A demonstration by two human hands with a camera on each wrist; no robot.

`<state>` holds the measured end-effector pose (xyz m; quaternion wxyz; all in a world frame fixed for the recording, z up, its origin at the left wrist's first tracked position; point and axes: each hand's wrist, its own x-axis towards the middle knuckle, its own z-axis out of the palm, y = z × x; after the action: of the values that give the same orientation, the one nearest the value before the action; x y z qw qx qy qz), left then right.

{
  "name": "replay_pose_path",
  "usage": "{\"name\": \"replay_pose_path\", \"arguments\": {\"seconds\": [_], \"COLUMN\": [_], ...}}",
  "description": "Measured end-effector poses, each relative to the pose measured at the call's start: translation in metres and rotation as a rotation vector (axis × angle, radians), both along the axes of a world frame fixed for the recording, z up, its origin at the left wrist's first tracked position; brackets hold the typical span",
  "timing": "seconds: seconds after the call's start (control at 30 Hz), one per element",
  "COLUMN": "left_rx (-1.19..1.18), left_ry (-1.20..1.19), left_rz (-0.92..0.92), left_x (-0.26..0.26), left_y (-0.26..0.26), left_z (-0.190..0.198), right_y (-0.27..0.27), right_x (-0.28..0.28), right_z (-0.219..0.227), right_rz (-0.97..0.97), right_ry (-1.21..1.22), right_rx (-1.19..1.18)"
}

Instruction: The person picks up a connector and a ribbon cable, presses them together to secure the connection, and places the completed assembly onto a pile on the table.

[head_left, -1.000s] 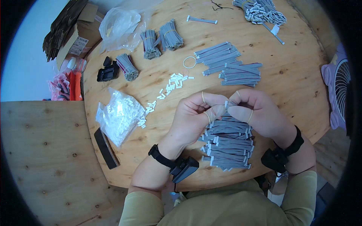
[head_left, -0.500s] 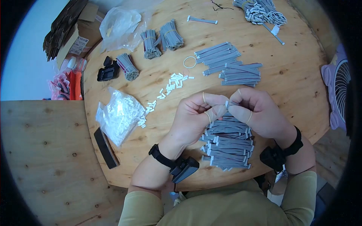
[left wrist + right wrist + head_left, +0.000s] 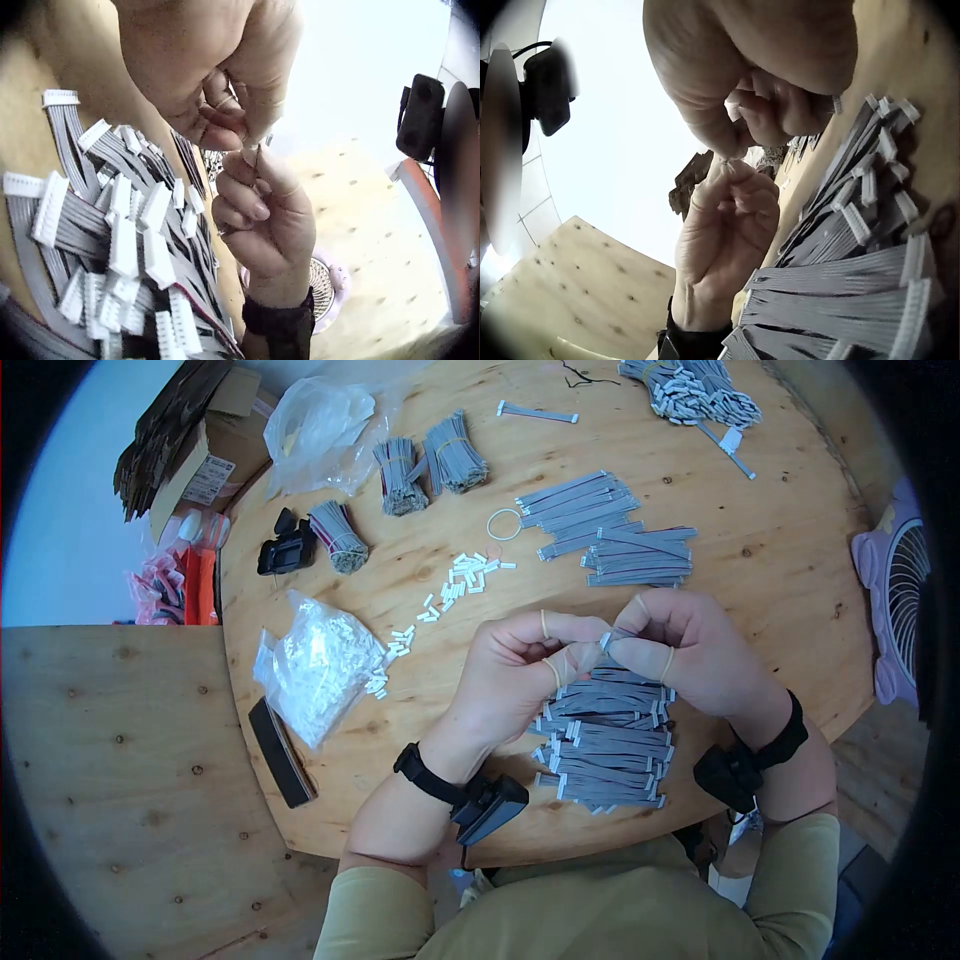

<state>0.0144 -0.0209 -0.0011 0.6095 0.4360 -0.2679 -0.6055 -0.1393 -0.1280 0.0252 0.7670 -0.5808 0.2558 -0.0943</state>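
Observation:
Both hands meet above a pile of grey ribbon cables (image 3: 610, 745) with white end connectors. Between thumb and forefinger, the left hand (image 3: 525, 665) pinches one side of a small white connector (image 3: 605, 642). The right hand (image 3: 695, 650) pinches at its other side, where a bit of grey cable shows. Pale finger covers are on the thumbs and forefingers. In the right wrist view a white connector end (image 3: 838, 104) sticks out beside the right hand (image 3: 757, 75). Most of the held cable is hidden by the fingers.
Loose white connectors (image 3: 467, 575) and a clear bag (image 3: 320, 670) of them lie left. Beyond are banded cable bundles (image 3: 455, 455), flat cable stacks (image 3: 640, 555), a black case (image 3: 287, 548) and a cardboard box (image 3: 225, 450). A purple fan (image 3: 895, 600) stands right.
The right hand has shifted slightly up and right, and the small connector between the fingertips has tilted. The left hand has barely moved.

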Motion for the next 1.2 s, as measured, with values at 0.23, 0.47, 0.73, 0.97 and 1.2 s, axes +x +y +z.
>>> {"name": "replay_pose_path", "arguments": {"seconds": [0.23,0.47,0.73,0.97,1.2], "left_rx": [-0.07,-0.016,-0.009,0.011,0.015], "left_ry": [0.0,0.065,0.094,0.322,0.331], "left_rz": [-0.014,0.016,0.017,-0.06,-0.073], "left_x": [-0.0008,0.0007,-0.0007,0.0029,0.0004], "left_y": [-0.0017,-0.0018,-0.0029,-0.0031,-0.0028], "left_z": [-0.0022,-0.003,-0.0045,-0.0041,-0.0024], "right_y": [0.0007,-0.0029,-0.0009,-0.0017,-0.0015], "right_x": [0.0001,-0.0002,0.0011,-0.0005,0.0002], "right_z": [-0.002,0.0018,-0.0052,-0.0026,-0.0031], "right_rz": [0.022,-0.024,-0.018,0.025,0.048], "right_ry": [-0.004,0.024,0.029,-0.153,-0.133], "right_rx": [-0.007,0.012,-0.024,0.007,-0.038]}}
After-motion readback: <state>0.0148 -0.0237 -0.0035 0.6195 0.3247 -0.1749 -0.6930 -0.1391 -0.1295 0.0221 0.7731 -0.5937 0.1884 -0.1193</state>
